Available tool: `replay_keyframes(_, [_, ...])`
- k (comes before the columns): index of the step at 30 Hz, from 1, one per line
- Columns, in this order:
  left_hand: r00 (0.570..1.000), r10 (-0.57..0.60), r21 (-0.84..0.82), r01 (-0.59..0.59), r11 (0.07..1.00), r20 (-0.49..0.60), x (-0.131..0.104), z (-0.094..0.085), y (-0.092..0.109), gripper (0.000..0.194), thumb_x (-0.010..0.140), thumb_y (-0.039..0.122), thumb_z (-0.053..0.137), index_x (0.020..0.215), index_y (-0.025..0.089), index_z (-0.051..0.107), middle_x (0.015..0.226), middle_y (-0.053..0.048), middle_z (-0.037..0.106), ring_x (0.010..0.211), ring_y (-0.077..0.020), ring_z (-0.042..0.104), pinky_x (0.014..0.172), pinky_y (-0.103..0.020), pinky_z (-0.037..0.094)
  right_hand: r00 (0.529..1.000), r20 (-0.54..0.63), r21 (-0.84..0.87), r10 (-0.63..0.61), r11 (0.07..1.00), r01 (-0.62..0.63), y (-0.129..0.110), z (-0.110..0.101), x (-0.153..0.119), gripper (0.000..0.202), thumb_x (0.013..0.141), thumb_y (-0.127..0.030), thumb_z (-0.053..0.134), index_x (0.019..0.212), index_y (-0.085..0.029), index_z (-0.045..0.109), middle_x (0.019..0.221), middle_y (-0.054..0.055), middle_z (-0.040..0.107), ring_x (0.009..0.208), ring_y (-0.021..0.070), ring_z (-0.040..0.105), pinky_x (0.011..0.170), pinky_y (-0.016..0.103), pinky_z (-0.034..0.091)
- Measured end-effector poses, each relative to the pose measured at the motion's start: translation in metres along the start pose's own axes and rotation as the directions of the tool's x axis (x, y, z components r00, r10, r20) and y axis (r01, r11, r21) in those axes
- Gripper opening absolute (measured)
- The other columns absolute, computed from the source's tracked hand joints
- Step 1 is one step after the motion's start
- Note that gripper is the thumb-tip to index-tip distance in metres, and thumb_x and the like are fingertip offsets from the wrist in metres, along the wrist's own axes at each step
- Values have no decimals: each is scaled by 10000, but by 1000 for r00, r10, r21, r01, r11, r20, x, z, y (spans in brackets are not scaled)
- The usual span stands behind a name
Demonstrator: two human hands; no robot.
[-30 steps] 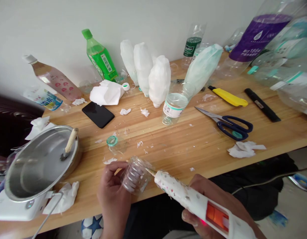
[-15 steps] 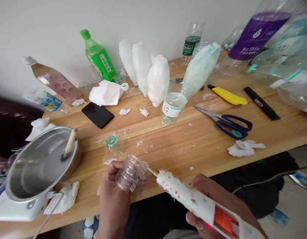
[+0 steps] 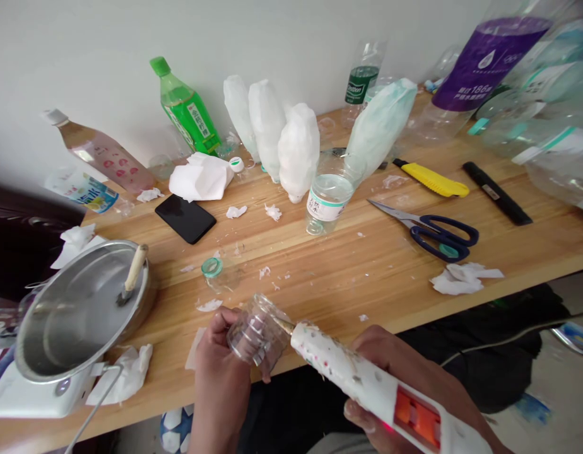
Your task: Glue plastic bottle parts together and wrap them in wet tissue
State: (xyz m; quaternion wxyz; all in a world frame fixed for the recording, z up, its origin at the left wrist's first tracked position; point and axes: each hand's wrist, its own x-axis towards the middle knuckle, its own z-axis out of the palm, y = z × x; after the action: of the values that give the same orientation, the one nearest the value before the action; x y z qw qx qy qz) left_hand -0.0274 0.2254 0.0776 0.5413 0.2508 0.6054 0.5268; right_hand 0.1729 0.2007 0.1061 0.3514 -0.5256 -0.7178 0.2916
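Observation:
My left hand [image 3: 224, 372] is closed around a clear plastic bottle piece [image 3: 258, 331], holding it tilted above the table's front edge. In my right hand [image 3: 395, 366] is a white hot glue gun [image 3: 339, 362] with an orange-red trigger part and a red light. Its metal nozzle meets the rim area of the bottle piece; whether they touch I cannot tell. Just beyond my left hand lies a cut bottle neck [image 3: 213, 271] with a green rim. A cut bottle piece [image 3: 327, 205] with a white label stands farther back.
Several white paper-covered forms [image 3: 298, 151] stand by the wall. Scissors [image 3: 426, 230], a yellow utility knife [image 3: 431, 178] and a black phone [image 3: 185, 217] lie on the table. At left, a steel pot [image 3: 36, 340] with a brush sits on a white device [image 3: 31, 394]. Large bottles crowd the right.
My left hand and the bottle piece have shifted slightly right. The glue gun has moved a little left, its nozzle now overlapping the piece's edge more closely.

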Motion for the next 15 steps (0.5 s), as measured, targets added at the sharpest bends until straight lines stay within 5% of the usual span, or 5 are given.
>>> replay_keyframes(7, [1000,-24,-7,24,1000,-10,-2,5,2,447,684,343,869,739,226,441,520,78,564,377,-99,505,310,-174,405,991,39,48,131,990,-133,4,-2,-8,221,986,-504,487,903,-300,478,705,-36,623,535,159,655,448,252,468])
replay_keyframes(15, [998,-59,3,59,998,13,1,-1,-5,394,744,355,823,798,226,455,483,64,564,350,-115,519,271,-147,354,996,52,53,78,995,-80,3,-3,-8,123,975,-408,508,921,-302,478,754,-36,615,566,145,662,428,238,440])
